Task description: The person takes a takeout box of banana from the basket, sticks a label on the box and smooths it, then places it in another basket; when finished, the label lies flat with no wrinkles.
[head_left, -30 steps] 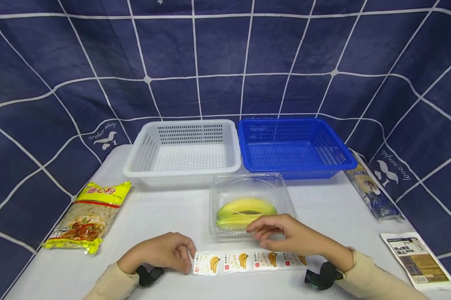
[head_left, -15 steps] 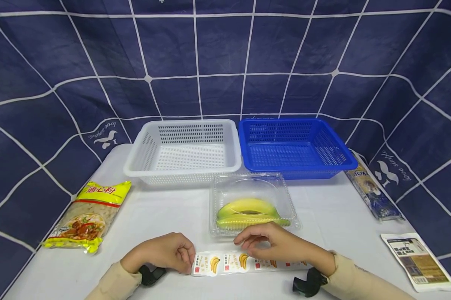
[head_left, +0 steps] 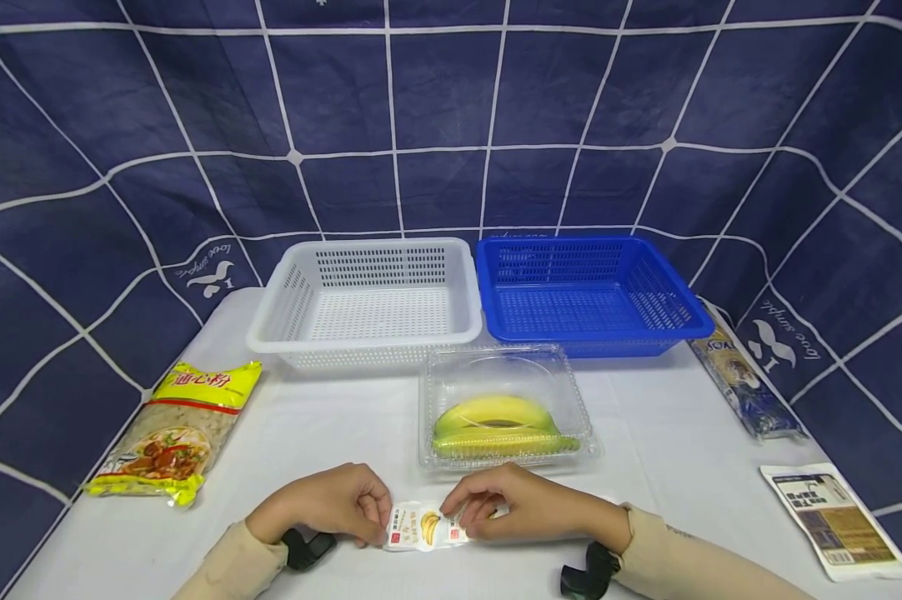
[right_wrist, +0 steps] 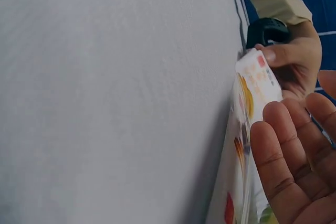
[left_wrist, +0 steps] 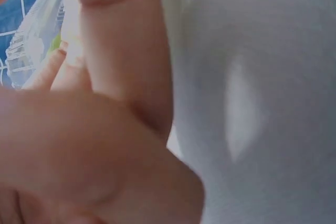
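Note:
A strip of white banana stickers [head_left: 413, 527] lies crosswise near the table's front. My left hand [head_left: 334, 502] pinches its left end; in the right wrist view the left thumb presses on that end of the strip [right_wrist: 260, 85]. Over the strip's middle and right part is my right hand [head_left: 529, 505], its fingers loosely bent with nothing held, hiding most of the stickers there. Just beyond the right hand sits a clear plastic clamshell box [head_left: 511, 367], lid down, with green-yellow bananas [head_left: 496, 421] inside. In the left wrist view, my left hand's fingers [left_wrist: 126, 51] fill much of the picture.
Behind the box stand a white basket [head_left: 361, 346] and a blue basket [head_left: 593, 337] side by side. A yellow-topped food bag [head_left: 173, 437] lies at left. At right are a blue-and-tan packet [head_left: 747, 383] and a white pouch [head_left: 837, 521].
My right hand has moved left and nearer to me, from the box's front edge to over the strip, closer to my left hand. The left hand stays at the strip's end.

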Motion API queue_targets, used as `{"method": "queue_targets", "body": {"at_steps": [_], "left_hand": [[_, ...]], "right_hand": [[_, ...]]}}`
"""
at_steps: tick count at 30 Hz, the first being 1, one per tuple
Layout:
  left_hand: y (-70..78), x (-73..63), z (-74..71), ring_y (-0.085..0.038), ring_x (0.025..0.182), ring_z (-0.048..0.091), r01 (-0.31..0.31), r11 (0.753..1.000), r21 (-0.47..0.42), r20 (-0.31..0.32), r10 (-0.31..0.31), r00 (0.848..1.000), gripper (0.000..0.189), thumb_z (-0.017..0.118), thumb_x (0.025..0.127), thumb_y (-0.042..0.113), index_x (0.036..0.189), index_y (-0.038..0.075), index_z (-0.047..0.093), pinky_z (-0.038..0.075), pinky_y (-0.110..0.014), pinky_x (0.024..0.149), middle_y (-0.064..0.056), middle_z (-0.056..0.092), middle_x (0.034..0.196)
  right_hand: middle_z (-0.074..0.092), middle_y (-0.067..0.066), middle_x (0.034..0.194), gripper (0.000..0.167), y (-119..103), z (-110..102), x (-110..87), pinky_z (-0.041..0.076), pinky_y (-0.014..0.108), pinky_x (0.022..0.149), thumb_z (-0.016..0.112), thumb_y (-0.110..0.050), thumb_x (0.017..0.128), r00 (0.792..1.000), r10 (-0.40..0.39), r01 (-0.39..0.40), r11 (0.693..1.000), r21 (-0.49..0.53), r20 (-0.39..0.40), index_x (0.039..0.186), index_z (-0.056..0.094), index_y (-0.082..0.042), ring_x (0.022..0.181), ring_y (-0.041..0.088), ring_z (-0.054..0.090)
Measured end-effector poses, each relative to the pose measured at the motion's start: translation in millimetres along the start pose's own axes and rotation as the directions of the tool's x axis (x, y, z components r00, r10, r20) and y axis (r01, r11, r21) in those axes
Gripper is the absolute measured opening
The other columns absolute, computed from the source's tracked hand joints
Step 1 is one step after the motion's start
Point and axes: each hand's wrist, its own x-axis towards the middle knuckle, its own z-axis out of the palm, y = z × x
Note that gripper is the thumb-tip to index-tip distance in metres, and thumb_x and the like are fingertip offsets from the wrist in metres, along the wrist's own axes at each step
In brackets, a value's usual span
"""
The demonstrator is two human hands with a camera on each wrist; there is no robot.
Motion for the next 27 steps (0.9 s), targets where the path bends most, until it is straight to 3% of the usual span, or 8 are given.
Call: {"method": "queue_targets", "body": {"at_steps": [6,12,16,20,24,27], "left_hand": [[4.7,2.4,-0.6,0.0,0.057,0.054,-0.044,0.999,-0.001,0.005,0.044,0.999,0.009,0.078,0.085,-0.002,0.083,0.004,0.072,0.034,-0.013,0.052,0.01,0.065,0.065],[9.3,8.8,1.3,0.001,0.064,0.06,-0.11,0.993,-0.052,0.033,0.112,0.993,0.009,0.076,0.09,0.002,0.09,-0.005,0.071,0.042,-0.012,0.058,0.011,0.069,0.072],[12.8,14.6,3.6,0.0,0.069,0.064,-0.132,0.986,-0.101,0.057,0.138,0.989,0.016,0.076,0.093,0.003,0.094,-0.011,0.068,0.048,-0.013,0.063,0.009,0.072,0.078],[17.3,20.8,7.4,-0.001,0.07,0.066,-0.124,0.98,-0.153,0.067,0.135,0.989,0.017,0.076,0.094,0.001,0.096,-0.014,0.067,0.05,-0.013,0.065,0.009,0.073,0.079],[20.4,25.9,11.8,0.0,0.068,0.062,-0.12,0.977,-0.176,0.063,0.133,0.989,0.017,0.076,0.093,-0.001,0.097,-0.014,0.066,0.039,-0.013,0.056,0.01,0.071,0.077],[20.7,28.6,14.0,0.0,0.067,0.062,-0.123,0.976,-0.181,0.059,0.135,0.989,0.019,0.076,0.092,-0.001,0.097,-0.016,0.065,0.033,-0.013,0.053,0.01,0.07,0.076]], "right_hand": [[0.077,0.017,0.119,0.031,-0.2,6.6,10.2,0.061,0.024,0.087,0.066,0.01,0.097,0.999,0.033,-0.034,0.999,0.021,0.024,0.127,0.072,0.005,0.096,-0.004,0.065],[0.076,0.018,0.121,0.028,-1.1,12.7,18.9,0.062,0.024,0.086,0.069,0.009,0.097,0.999,0.029,-0.03,0.999,0.016,0.023,0.125,0.07,0.005,0.095,-0.004,0.067],[0.077,0.017,0.112,0.024,-1.5,16.2,24.1,0.062,0.024,0.083,0.078,0.004,0.096,0.999,0.035,-0.035,0.999,0.028,0.004,0.119,0.069,0.003,0.091,-0.004,0.068],[0.076,0.005,0.096,0.025,-3.9,19.6,27.1,0.062,0.022,0.078,0.086,-0.001,0.091,0.997,0.065,-0.063,0.996,0.061,-0.034,0.107,0.067,0.001,0.083,-0.004,0.067],[0.067,-0.013,0.083,0.028,-6.0,22.8,28.0,0.058,0.018,0.07,0.09,-0.005,0.088,0.993,0.094,-0.091,0.995,0.047,-0.074,0.096,0.063,-0.003,0.075,-0.004,0.065],[0.062,-0.018,0.078,0.028,-7.0,23.3,28.2,0.053,0.015,0.065,0.089,-0.008,0.089,0.991,0.095,-0.095,0.995,0.01,-0.092,0.092,0.061,-0.005,0.071,-0.006,0.061]]}}
